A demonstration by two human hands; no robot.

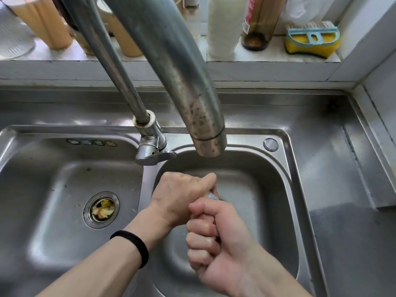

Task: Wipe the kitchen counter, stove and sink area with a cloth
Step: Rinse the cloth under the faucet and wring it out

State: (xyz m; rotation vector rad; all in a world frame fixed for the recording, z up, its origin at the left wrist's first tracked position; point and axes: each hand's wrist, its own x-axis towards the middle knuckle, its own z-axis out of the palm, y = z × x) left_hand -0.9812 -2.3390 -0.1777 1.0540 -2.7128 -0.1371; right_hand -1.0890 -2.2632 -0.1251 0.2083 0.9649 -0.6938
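Gripping one cloth, seemingly grey, two fists: left hand, right hand.

The silver stainless-steel double sink has dimpled texturing on its surround. The grey metal tap spout carries brown speckles. The yellow sponge brush has light-blue trim. The elastic wristband is black.

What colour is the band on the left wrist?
Black, a plain band on the left wrist, clear in the head view.
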